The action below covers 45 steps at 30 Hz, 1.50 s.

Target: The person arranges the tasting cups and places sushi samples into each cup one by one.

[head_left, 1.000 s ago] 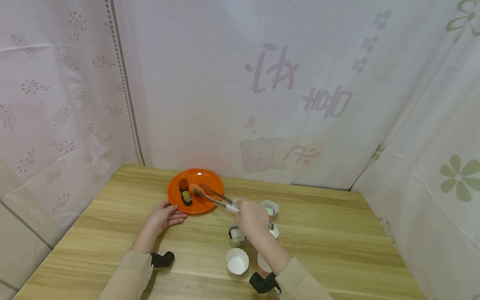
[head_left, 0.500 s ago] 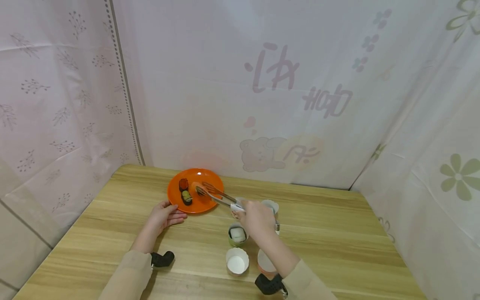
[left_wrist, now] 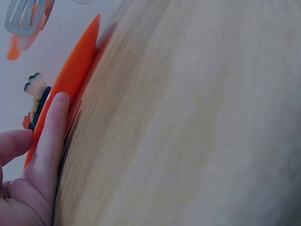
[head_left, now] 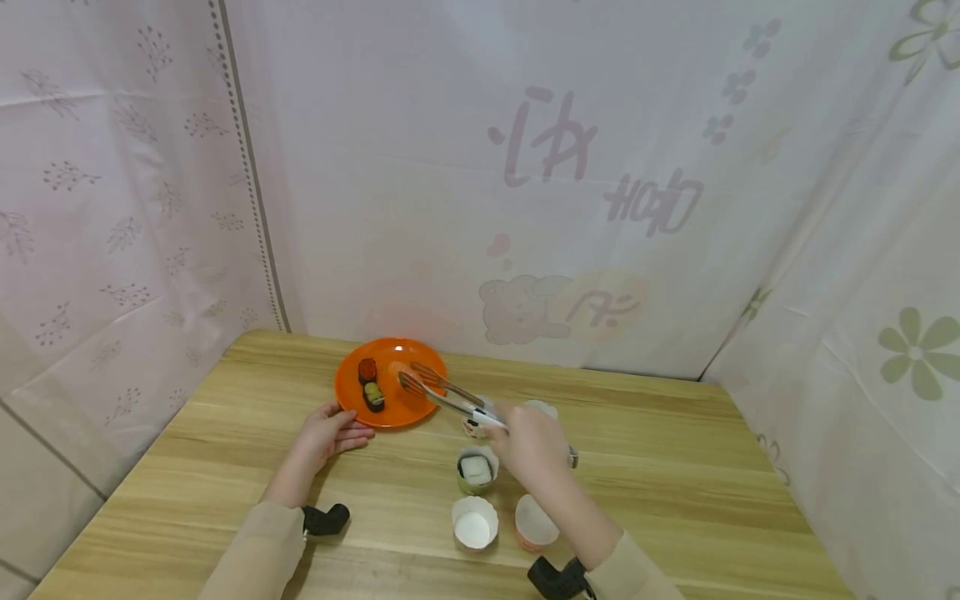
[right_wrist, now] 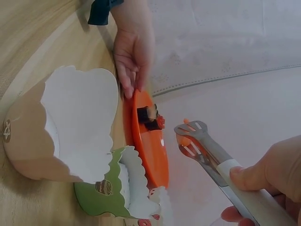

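Wood-grain table (head_left: 660,467): left hand (head_left: 330,433) pinches orange plate (head_left: 408,408) as if steadying it; right hand (head_left: 528,442) grips tongs (right_wrist: 214,148), seemingly round orange piece (right_wrist: 184,140) ahead.

Orange piece (right_wrist: 186,140) aloft between silver, white-handled tongs (right_wrist: 216,153), above a glossy round orange plate (head_left: 408,412).

The left plate (head_left: 403,412) is showing plain orange, the tongs (right_wrist: 227,169) silver and white, the right cloth (head_left: 847,292) olive flowers (head_left: 917,354).
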### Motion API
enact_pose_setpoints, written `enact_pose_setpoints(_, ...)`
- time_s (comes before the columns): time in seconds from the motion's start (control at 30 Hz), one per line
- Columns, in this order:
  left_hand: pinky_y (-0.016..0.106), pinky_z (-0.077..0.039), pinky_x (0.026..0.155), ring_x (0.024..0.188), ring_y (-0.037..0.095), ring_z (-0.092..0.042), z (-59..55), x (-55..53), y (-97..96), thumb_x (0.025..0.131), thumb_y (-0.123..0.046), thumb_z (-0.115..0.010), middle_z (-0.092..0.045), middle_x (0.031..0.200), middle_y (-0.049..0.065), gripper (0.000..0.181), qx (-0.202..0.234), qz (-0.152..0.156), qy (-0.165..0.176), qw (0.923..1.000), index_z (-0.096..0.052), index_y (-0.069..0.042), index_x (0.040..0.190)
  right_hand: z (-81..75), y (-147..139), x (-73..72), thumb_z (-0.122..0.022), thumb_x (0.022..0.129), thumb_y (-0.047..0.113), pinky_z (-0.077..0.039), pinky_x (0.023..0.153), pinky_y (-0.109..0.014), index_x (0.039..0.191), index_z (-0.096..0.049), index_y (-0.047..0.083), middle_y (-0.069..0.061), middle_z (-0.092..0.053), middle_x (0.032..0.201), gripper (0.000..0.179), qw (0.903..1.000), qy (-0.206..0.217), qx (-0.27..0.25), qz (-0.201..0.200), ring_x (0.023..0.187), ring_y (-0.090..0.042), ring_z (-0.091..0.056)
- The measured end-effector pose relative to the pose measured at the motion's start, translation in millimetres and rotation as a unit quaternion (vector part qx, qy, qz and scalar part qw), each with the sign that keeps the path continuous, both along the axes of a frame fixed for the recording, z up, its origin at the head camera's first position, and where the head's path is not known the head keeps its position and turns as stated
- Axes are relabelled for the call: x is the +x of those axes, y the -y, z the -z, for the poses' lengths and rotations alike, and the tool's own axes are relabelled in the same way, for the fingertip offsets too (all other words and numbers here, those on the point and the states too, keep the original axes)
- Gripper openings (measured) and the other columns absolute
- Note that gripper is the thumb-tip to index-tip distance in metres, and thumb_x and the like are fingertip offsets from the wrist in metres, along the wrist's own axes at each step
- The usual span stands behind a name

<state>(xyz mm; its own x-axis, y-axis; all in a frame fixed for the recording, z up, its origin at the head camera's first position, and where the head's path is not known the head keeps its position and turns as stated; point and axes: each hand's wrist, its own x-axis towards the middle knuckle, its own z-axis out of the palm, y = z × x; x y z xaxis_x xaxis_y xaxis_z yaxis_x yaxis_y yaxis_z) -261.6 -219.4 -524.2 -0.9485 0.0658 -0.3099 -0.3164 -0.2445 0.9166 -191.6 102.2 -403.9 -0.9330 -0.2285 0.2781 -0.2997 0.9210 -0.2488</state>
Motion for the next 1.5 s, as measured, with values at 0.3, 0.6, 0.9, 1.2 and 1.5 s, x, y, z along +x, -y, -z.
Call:
enact_pose_setpoints(0.3, 0.040, -0.057, 0.076, 0.082, 0.029, -0.070, -0.1, 0.8, -0.6, 0.103, -0.008, -0.041, -0.067, 0.091, 0.021, 0.048, 0.000, 0.002, -0.008, 1.0000, -0.022, 0.008, 0.144, -2.7, -12, 9.0, -0.073, 0.086, 0.031, -0.025, 0.033, -0.018, 0.117, -0.069, 0.010, -0.005, -0.068, 0.088, 0.038, 0.9999, -0.004, -0.009, 0.002, 0.040, -0.008, -0.035)
enact_pose_setpoints(0.6, 0.040, -0.058, 0.075, 0.081, 0.028, -0.070, -0.8, 0.5, -1.0, 0.103, -0.008, -0.041, -0.067, 0.090, 0.020, 0.047, -0.001, -0.003, -0.002, 1.0000, -0.022, 0.008, 0.144, -6.2, -27, 18.5, -0.076, 0.083, 0.029, -0.028, 0.035, -0.021, 0.115, -0.070, 0.010, -0.007, -0.071, 0.097, 0.037, 0.9997, -0.018, -0.015, 0.007, 0.045, -0.008, -0.041)
enact_pose_setpoints(0.9, 0.040, -0.058, 0.074, 0.080, 0.029, -0.070, 0.3, 0.2, -1.3, 0.103, -0.007, -0.041, -0.067, 0.089, 0.020, 0.047, 0.001, -0.006, -0.002, 1.0000, -0.023, 0.008, 0.143, -11.2, -45, 28.8, -0.077, 0.082, 0.026, -0.027, 0.034, -0.019, 0.117, -0.069, 0.009, -0.011, -0.070, 0.098, 0.039, 0.9994, -0.017, -0.022, 0.019, 0.042, -0.008, -0.032)
enact_pose_setpoints(1.2, 0.039, -0.058, 0.074, 0.080, 0.028, -0.070, 1.3, -0.5, -0.9, 0.103, -0.007, -0.041, -0.067, 0.089, 0.021, 0.047, 0.000, -0.004, -0.005, 1.0000, -0.023, 0.008, 0.143, -17.6, -61, 43.1, -0.075, 0.083, 0.027, -0.034, 0.039, -0.025, 0.118, -0.069, 0.010, -0.009, -0.068, 0.113, 0.040, 0.9984, 0.008, -0.031, 0.046, 0.062, -0.015, -0.052)
enact_pose_setpoints(1.5, 0.039, -0.058, 0.074, 0.080, 0.029, -0.070, 0.8, -1.0, -0.4, 0.103, -0.007, -0.041, -0.067, 0.089, 0.021, 0.047, 0.003, -0.002, -0.006, 1.0000, -0.022, 0.008, 0.144, -23.7, -81, 55.9, -0.077, 0.082, 0.026, -0.035, 0.040, -0.026, 0.118, -0.069, 0.012, -0.011, -0.070, 0.101, 0.040, 0.9980, -0.012, -0.035, 0.052, 0.057, -0.015, -0.048)
